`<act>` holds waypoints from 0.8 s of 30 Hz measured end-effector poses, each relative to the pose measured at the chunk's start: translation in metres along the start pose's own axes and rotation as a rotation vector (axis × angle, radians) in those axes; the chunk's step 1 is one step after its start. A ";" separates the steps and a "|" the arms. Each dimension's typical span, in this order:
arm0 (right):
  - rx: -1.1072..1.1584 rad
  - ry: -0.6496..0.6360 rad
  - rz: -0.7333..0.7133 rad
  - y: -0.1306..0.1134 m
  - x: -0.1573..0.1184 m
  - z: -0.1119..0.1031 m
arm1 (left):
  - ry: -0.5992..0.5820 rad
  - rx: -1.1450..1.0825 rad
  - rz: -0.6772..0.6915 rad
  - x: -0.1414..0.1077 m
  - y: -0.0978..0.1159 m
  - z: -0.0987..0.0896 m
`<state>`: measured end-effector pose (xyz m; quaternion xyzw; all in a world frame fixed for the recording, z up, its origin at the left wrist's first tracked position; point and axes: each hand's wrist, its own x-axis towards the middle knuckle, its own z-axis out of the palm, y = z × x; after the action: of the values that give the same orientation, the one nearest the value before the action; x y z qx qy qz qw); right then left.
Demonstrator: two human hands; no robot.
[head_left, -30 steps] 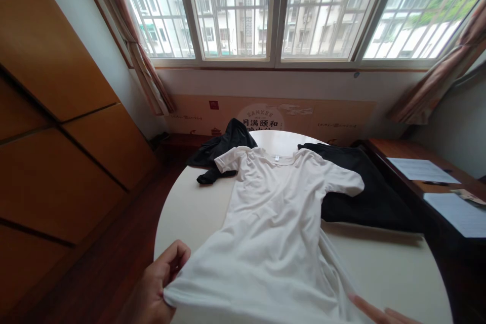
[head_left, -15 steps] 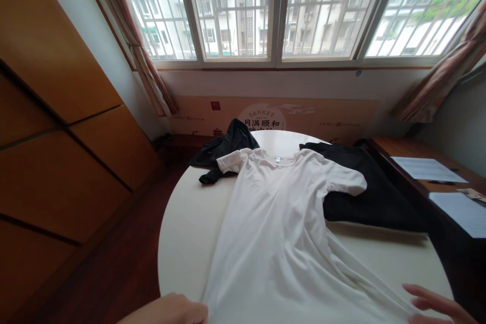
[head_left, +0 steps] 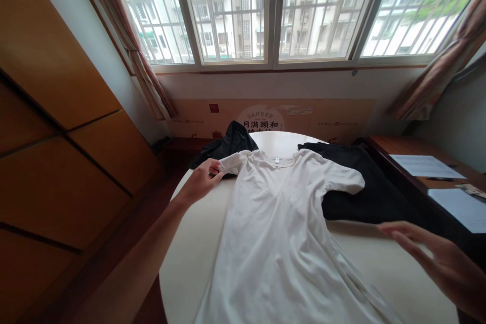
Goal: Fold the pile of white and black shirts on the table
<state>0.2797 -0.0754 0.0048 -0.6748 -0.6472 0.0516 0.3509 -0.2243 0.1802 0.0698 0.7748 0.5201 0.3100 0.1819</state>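
Note:
A long white short-sleeved T-shirt (head_left: 273, 223) lies spread on the round white table (head_left: 190, 243), its neckline with a small label at the far end. The lower end runs out of the picture, and loose folds gather along its right side. My left hand (head_left: 203, 179) is at the end of the left sleeve, thumb and fingers closed on the cuff. My right hand (head_left: 429, 253) hovers over the table's right side, fingers stretched out, holding nothing, apart from the cloth.
Crumpled black clothing (head_left: 233, 139) lies behind the left sleeve. A folded black garment (head_left: 364, 192) lies partly under the right sleeve. On the right, a brown wooden desk (head_left: 383, 146) holds paper sheets (head_left: 427, 167) and a pen. A wooden cabinet (head_left: 94, 157) stands left.
My left hand has gone from the shirt's lower left edge up to the left sleeve. My right hand has left the lower right edge and moved forward, over the table.

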 end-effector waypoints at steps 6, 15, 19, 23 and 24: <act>-0.078 -0.010 0.132 0.003 0.133 0.036 | -0.040 0.402 0.084 0.084 0.002 0.052; -0.345 -0.202 0.244 0.010 0.233 0.085 | 0.129 0.344 -0.239 0.122 -0.003 0.039; -0.366 -0.141 0.292 0.017 0.258 0.082 | 0.071 0.387 -0.395 0.136 -0.022 0.013; -0.443 -0.225 0.338 0.020 0.280 0.084 | 0.025 0.518 -0.508 0.134 -0.035 0.008; -0.456 -0.234 0.337 0.017 0.283 0.086 | 0.064 0.566 -0.480 0.132 -0.034 0.011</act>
<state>0.2931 0.2188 0.0401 -0.8235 -0.5571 0.0395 0.0999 -0.2055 0.3154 0.0798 0.6404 0.7575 0.1263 0.0116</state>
